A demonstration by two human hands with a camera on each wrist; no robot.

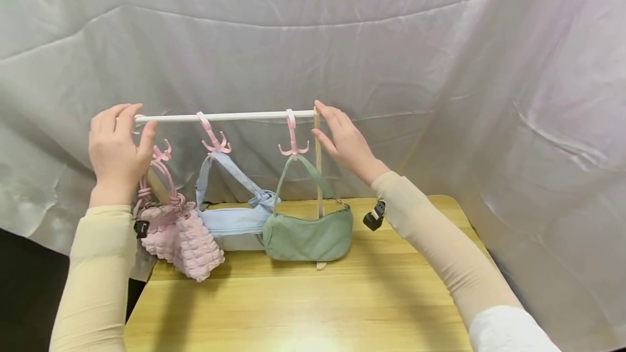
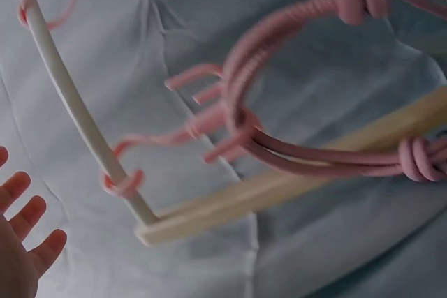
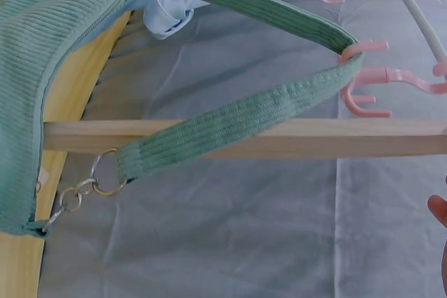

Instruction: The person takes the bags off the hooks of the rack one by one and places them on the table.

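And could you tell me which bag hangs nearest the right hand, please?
The green bag, hung from the rightmost pink hook; the blue bag and pink bag hang farther left.

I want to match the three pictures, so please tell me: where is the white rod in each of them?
Head: the rod lies nearly level, left of centre, above the middle.
Left wrist: it slants down the left side to the end of a wooden post.
Right wrist: it slants at the upper right.
Shared landmark: pink hooks on it.
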